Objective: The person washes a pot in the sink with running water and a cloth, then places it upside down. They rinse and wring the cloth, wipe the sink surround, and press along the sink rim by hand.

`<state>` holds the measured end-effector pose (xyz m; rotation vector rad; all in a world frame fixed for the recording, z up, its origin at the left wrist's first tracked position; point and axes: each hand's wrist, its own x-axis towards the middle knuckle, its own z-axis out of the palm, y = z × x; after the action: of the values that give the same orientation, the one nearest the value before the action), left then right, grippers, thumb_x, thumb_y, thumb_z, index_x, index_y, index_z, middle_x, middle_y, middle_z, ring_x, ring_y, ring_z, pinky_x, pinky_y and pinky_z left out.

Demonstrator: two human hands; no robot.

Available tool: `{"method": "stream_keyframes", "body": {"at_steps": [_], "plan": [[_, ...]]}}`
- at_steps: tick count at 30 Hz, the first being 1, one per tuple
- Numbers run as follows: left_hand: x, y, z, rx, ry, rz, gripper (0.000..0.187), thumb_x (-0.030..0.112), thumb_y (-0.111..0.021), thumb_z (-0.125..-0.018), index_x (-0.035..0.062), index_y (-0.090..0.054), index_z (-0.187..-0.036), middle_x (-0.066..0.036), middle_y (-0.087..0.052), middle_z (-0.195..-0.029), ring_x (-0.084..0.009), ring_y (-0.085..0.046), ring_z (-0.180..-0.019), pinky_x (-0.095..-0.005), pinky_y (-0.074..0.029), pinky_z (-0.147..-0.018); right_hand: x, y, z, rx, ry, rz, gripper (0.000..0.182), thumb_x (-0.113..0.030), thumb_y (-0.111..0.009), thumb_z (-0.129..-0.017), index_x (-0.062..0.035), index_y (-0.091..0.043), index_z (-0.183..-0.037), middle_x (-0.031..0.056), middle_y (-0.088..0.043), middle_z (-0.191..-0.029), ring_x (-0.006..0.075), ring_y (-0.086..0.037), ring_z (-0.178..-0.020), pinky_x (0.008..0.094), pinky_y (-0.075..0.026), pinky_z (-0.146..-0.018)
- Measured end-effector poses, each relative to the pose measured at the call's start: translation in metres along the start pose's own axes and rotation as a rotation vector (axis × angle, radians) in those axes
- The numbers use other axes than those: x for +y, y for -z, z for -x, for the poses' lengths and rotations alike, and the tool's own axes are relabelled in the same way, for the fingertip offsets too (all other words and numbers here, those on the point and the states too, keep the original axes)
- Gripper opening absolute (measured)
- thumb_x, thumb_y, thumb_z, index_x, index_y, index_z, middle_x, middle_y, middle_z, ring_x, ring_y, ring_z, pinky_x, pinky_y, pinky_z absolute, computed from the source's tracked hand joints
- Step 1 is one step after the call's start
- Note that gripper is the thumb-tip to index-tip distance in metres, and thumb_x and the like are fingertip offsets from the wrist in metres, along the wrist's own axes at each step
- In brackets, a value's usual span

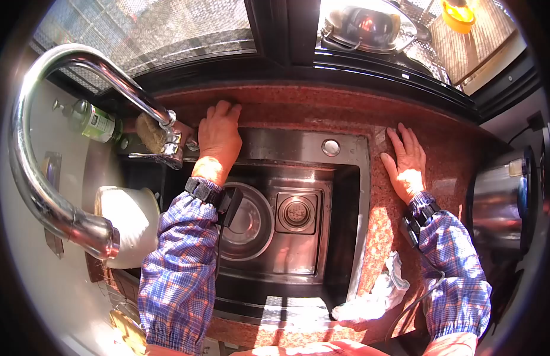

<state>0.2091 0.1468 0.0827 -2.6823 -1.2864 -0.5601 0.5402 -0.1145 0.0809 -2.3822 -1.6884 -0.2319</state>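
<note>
My left hand [219, 140] rests on the back ledge behind the sink, just right of the faucet base [173, 148]. Its fingers point toward the window, slightly bent, and I see nothing held in them. On the red stone countertop [382, 228], right of the sink, my right hand [407, 161] lies palm down with fingers stretched out and thumb apart. Below my left forearm, a round metal basin [251, 222] sits in the dark sink [287, 255], partly hidden by the sleeve. The drain strainer [297, 212] shows beside it.
The chrome faucet [26, 136] arches over the left side. A white pot [129, 222] and a green soap bottle [97, 121] stand there. A crumpled white cloth [376, 293] lies at the sink's front right corner. A metal appliance [500, 199] stands at far right.
</note>
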Motion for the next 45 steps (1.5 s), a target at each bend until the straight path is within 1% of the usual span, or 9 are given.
{"method": "stream_keyframes", "body": {"at_steps": [4, 9, 27, 29, 34, 36, 40, 42, 45], "plan": [[0.012, 0.000, -0.003, 0.046, -0.092, 0.032, 0.042, 0.005, -0.064, -0.079, 0.0153, -0.068, -0.120, -0.004, -0.059, -0.116, -0.0290, -0.056, -0.108, -0.0430, -0.048, -0.083, -0.001, 0.002, 0.000, -0.004, -0.004, -0.005, 0.059, -0.038, -0.059, -0.094, -0.0197, -0.045, -0.149, 0.0117, -0.033, -0.160, 0.0342, -0.031, -0.146, 0.0487, -0.023, -0.118], [0.000, 0.007, -0.003, -0.019, -0.069, -0.022, 0.039, 0.005, -0.064, -0.080, 0.0151, -0.067, -0.118, -0.002, -0.059, -0.119, -0.0273, -0.056, -0.108, -0.0429, -0.048, -0.083, -0.001, 0.001, -0.001, -0.007, -0.006, -0.004, 0.059, -0.038, -0.060, -0.094, -0.0197, -0.046, -0.148, 0.0119, -0.034, -0.159, 0.0339, -0.031, -0.146, 0.0488, -0.023, -0.118], [0.010, 0.000, 0.001, 0.050, -0.117, -0.013, 0.043, 0.004, -0.062, -0.080, 0.0147, -0.066, -0.122, -0.001, -0.059, -0.122, -0.0254, -0.055, -0.109, -0.0400, -0.043, -0.086, 0.000, 0.000, 0.000, 0.018, 0.002, -0.002, 0.058, -0.037, -0.061, -0.093, -0.0195, -0.047, -0.147, 0.0118, -0.036, -0.158, 0.0345, -0.032, -0.145, 0.0488, -0.025, -0.118], [0.004, 0.008, 0.000, -0.004, -0.159, -0.068, 0.045, 0.003, -0.063, -0.079, 0.0148, -0.065, -0.122, -0.001, -0.059, -0.122, -0.0254, -0.055, -0.109, -0.0402, -0.043, -0.086, -0.001, 0.000, -0.001, 0.020, 0.007, -0.007, 0.058, -0.037, -0.061, -0.093, -0.0195, -0.047, -0.147, 0.0119, -0.036, -0.158, 0.0345, -0.032, -0.145, 0.0487, -0.025, -0.118], [0.000, 0.006, 0.004, 0.029, -0.128, -0.023, 0.048, 0.002, -0.063, -0.076, 0.0162, -0.065, -0.123, -0.001, -0.059, -0.122, -0.0247, -0.055, -0.108, -0.0400, -0.043, -0.086, -0.001, 0.002, -0.001, 0.025, 0.009, -0.013, 0.058, -0.037, -0.061, -0.094, -0.0196, -0.047, -0.147, 0.0122, -0.036, -0.157, 0.0348, -0.033, -0.145, 0.0485, -0.025, -0.117], [0.010, 0.003, 0.002, 0.021, -0.134, -0.015, 0.054, -0.003, -0.061, -0.077, 0.0178, -0.064, -0.126, -0.002, -0.059, -0.126, -0.0257, -0.056, -0.112, -0.0406, -0.043, -0.084, -0.002, 0.002, -0.002, 0.025, 0.007, -0.011, 0.058, -0.037, -0.061, -0.094, -0.0196, -0.047, -0.147, 0.0122, -0.036, -0.157, 0.0348, -0.033, -0.145, 0.0485, -0.025, -0.117], [0.004, 0.005, 0.003, -0.002, -0.130, -0.071, 0.054, -0.003, -0.061, -0.077, 0.0176, -0.063, -0.127, -0.002, -0.058, -0.128, -0.0262, -0.056, -0.113, -0.0405, -0.043, -0.085, 0.000, 0.001, 0.000, 0.020, 0.007, -0.010, 0.058, -0.037, -0.061, -0.094, -0.0198, -0.047, -0.147, 0.0123, -0.036, -0.157, 0.0350, -0.033, -0.145, 0.0487, -0.025, -0.117], [-0.006, 0.009, 0.007, 0.009, -0.104, -0.132, 0.049, 0.002, -0.063, -0.077, 0.0157, -0.065, -0.124, -0.001, -0.058, -0.124, -0.0252, -0.056, -0.107, -0.0397, -0.042, -0.085, 0.001, 0.000, 0.000, 0.024, 0.008, -0.011, 0.058, -0.037, -0.060, -0.094, -0.0197, -0.047, -0.147, 0.0122, -0.036, -0.157, 0.0350, -0.033, -0.145, 0.0488, -0.025, -0.117], [-0.005, 0.009, 0.006, 0.007, -0.144, -0.083, 0.049, 0.003, -0.063, -0.077, 0.0148, -0.064, -0.125, -0.001, -0.058, -0.123, -0.0249, -0.055, -0.108, -0.0398, -0.042, -0.085, -0.001, 0.001, 0.000, 0.024, 0.006, -0.012, 0.058, -0.037, -0.060, -0.094, -0.0196, -0.047, -0.147, 0.0121, -0.036, -0.157, 0.0350, -0.033, -0.145, 0.0489, -0.025, -0.117]]}}
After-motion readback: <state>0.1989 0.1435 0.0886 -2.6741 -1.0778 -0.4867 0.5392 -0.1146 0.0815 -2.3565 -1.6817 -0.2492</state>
